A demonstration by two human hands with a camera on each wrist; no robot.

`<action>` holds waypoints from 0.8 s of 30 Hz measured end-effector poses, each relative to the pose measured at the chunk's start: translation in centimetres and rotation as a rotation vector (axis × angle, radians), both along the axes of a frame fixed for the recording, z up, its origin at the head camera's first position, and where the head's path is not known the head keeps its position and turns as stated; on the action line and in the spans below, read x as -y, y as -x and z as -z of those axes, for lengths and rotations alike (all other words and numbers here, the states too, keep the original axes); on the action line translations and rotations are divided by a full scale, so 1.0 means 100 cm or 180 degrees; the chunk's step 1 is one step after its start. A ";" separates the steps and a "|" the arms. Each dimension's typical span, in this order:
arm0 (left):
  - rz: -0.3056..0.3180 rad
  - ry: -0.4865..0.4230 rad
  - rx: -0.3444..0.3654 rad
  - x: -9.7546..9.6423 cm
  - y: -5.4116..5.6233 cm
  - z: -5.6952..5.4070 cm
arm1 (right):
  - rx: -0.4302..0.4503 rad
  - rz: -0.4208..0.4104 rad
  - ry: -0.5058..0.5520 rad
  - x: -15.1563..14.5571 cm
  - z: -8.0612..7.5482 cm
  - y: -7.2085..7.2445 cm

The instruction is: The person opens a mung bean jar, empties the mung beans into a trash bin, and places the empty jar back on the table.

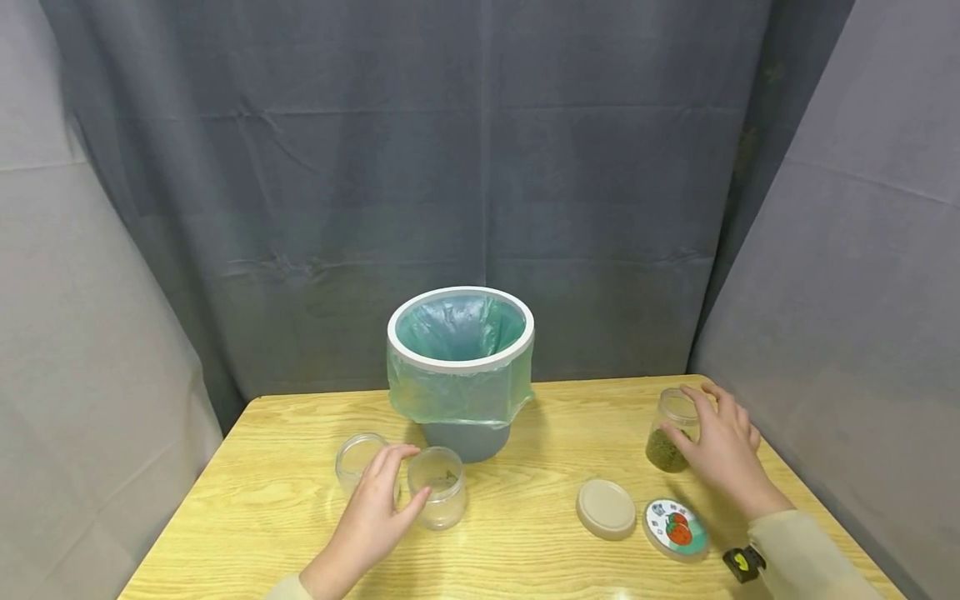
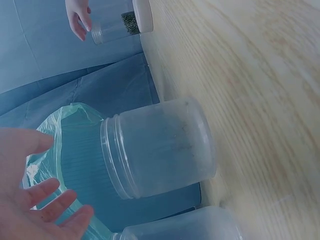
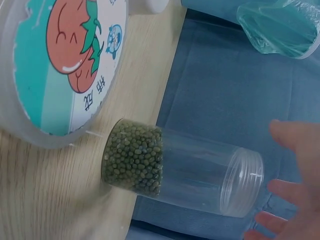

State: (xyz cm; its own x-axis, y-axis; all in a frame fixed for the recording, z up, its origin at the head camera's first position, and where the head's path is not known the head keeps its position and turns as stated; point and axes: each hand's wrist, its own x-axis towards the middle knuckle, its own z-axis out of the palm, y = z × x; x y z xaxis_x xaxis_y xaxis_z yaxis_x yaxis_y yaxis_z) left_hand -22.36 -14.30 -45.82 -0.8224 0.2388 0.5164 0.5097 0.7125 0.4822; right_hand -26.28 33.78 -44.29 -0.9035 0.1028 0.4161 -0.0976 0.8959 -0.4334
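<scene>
My left hand [image 1: 371,508] has its fingers spread beside the mouth of an uncapped clear plastic jar [image 1: 442,508], which stands upright with a few dark specks inside. A gap shows between fingers and jar in the left wrist view. Just left of it is a second clear jar [image 1: 351,467], partly hidden behind that hand. At the far right, an uncapped clear jar of green beans [image 3: 135,159] stands on the table, filled to less than half. My right hand [image 1: 723,450] spreads its fingers and thumb near that jar's mouth, apart from it in the right wrist view.
A grey bin [image 1: 467,442] with a white rim and a green liner bag stands at the back middle. Two lids lie front right: a plain beige lid [image 1: 606,507] and a tomato-printed lid [image 1: 677,528]. Grey cloth [image 1: 600,208] surrounds the wooden table [image 1: 517,542].
</scene>
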 end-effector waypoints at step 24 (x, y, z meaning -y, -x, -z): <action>0.0059 0.0051 0.0066 0.001 0.000 0.003 | 0.0625 -0.0045 -0.0093 -0.012 0.009 0.017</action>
